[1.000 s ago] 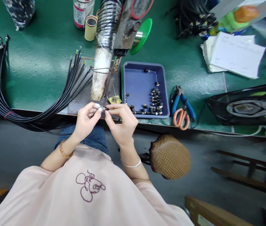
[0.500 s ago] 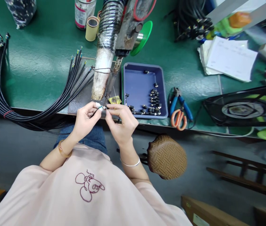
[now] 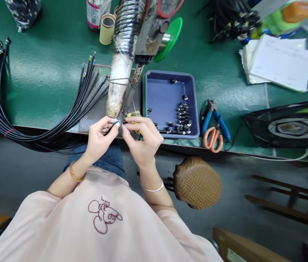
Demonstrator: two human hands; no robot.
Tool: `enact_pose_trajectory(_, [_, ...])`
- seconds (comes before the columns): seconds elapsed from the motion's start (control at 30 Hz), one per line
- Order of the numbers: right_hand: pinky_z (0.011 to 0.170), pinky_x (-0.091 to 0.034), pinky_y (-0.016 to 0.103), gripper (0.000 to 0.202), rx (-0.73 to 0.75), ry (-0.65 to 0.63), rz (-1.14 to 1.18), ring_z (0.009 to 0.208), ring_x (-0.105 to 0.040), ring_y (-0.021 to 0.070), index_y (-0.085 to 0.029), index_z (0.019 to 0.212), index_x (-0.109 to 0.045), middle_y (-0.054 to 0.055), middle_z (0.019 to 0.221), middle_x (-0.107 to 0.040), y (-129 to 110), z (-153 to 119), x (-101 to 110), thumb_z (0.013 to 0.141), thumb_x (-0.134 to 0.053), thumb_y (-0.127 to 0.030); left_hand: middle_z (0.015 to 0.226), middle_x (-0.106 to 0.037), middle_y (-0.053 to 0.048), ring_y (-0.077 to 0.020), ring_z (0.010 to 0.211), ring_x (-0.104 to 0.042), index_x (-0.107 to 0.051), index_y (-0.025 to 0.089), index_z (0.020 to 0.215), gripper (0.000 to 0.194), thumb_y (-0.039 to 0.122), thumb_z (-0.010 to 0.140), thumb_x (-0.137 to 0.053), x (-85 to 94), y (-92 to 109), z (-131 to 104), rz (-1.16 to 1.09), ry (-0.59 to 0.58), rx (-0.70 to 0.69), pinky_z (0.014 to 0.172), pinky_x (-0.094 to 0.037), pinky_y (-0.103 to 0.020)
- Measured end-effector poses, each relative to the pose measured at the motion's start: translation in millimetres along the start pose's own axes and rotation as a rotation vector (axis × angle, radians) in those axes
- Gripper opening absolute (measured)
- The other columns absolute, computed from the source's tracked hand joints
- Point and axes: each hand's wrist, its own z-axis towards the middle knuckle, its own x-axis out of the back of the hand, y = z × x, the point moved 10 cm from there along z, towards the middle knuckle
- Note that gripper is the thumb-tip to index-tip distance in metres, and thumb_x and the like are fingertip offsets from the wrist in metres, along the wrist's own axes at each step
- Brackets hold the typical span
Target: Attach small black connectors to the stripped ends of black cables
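My left hand (image 3: 99,137) pinches the end of a black cable, whose coloured wires show at the fingertips. Close beside it, my right hand (image 3: 142,140) is closed at the fingertips on a small part too small to make out. Both hands meet just below the tip of a metal soldering tool (image 3: 132,91) and the white end of a wrapped duct (image 3: 115,87). A bundle of black cables (image 3: 34,137) curves in from the left, its stripped ends on a dark plate (image 3: 92,118). Right of the duct, a blue tray (image 3: 162,94) holds several small black connectors (image 3: 182,112).
Blue-and-orange cutters (image 3: 212,127) lie right of the tray, near papers (image 3: 281,62) and a black fan (image 3: 290,127). Behind the tool are a green spool (image 3: 170,40), a yellow tube (image 3: 107,31) and a can (image 3: 95,14). A stool (image 3: 197,182) stands below the table edge.
The view has shifted slightly, so the tray, cutters and papers sit farther right. My fingertips have drawn closer together at the tool's tip, and both hands keep their pinch.
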Motion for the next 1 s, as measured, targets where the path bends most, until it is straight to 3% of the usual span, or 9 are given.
enact_pose_trajectory(0.43, [0.078,-0.063,0.034,0.016,-0.017,-0.029,0.018,0.088,-0.074,0.0178,-0.023,0.081,-0.062,0.004,0.095,-0.076,-2.7,0.3,2.1,0.086,-0.066,-0.009,0.059,-0.053,0.005,-0.0049,0.051,-0.046,-0.061,0.016,0.074,0.026,0.036,0.077,-0.077,-0.4,2.5,1.8,-0.028,0.020,0.040,0.051,-0.041,-0.016])
enact_pose_trajectory(1.0, [0.077,-0.064,0.033,0.013,-0.017,-0.095,0.033,0.087,-0.075,0.0179,-0.023,0.082,-0.063,0.004,0.093,-0.077,-2.2,-4.9,0.3,0.089,-0.064,-0.012,0.059,-0.052,0.006,-0.0051,0.051,-0.047,-0.058,0.017,0.073,0.021,0.031,0.078,-0.074,0.2,-2.6,-2.4,-0.005,-0.019,0.066,0.051,-0.040,-0.017])
